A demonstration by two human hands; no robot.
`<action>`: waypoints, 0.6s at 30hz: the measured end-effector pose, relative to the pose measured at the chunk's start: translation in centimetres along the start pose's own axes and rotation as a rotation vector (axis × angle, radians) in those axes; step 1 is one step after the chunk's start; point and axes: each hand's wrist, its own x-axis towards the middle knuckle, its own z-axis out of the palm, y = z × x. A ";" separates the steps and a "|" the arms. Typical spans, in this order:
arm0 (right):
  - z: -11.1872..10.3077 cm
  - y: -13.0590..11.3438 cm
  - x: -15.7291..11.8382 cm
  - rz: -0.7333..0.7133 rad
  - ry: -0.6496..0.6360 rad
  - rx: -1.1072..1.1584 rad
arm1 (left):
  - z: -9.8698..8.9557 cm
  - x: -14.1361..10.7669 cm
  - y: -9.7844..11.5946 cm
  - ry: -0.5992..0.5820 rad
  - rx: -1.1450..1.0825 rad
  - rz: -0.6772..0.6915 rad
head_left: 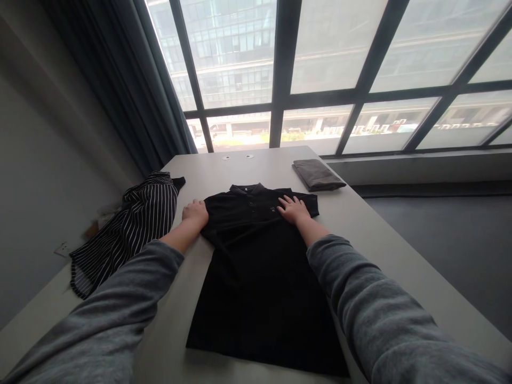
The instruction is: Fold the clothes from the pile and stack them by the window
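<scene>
Across the far side, a tall window (236,53) runs out of frame at top and right, view outside washed out. White table (376,240) below it, near edge cut off. Dark curtain (116,69) far left, top cropped. Black polo shirt (260,288) lies spread on the table, center, collar to the far side, hem near; folds in the black are hard to make out. Both grey sleeves (360,288) of the person enter from the near corners, cut off by the frame. Striped garment (136,229) bunched at left, black with white lines, partly behind the left arm; a brown item (92,230) past it is mostly hidden, can't identify. Grey folded cloth (319,176) at far right of the table, near the shirt's right sleeve.

Left hand (195,214) at the shirt's left sleeve, fingers curled in, touching the edge; fingertips and thumb hidden, can't tell if fabric is pinched. Right hand (295,209) palm down on the shirt's right chest beside the sleeve, fingers spread, pressing flat, nothing gripped. Small white mark (273,209) just left of its fingers, too small to read.
</scene>
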 end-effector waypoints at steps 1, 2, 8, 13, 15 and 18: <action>0.0 0.0 0.0 0.005 -0.001 0.000 | 0.5 0.2 0.8 -0.004 -0.011 0.002; 0.0 0.0 0.0 0.010 -0.006 0.000 | 0.9 0.3 1.5 -0.020 -0.026 0.005; -0.1 -0.4 0.1 0.047 -0.036 -0.001 | 2.6 2.2 2.1 -0.134 -0.091 -0.155; -0.3 -0.7 -0.1 0.100 -0.028 -0.006 | 2.4 5.3 1.7 -0.181 -0.160 -0.270; -0.4 -0.8 0.0 0.119 -0.042 -0.003 | 2.3 6.5 1.7 -0.184 -0.173 -0.279; -0.7 -1.0 0.1 0.149 -0.054 0.006 | 2.2 7.8 1.6 -0.185 -0.190 -0.273</action>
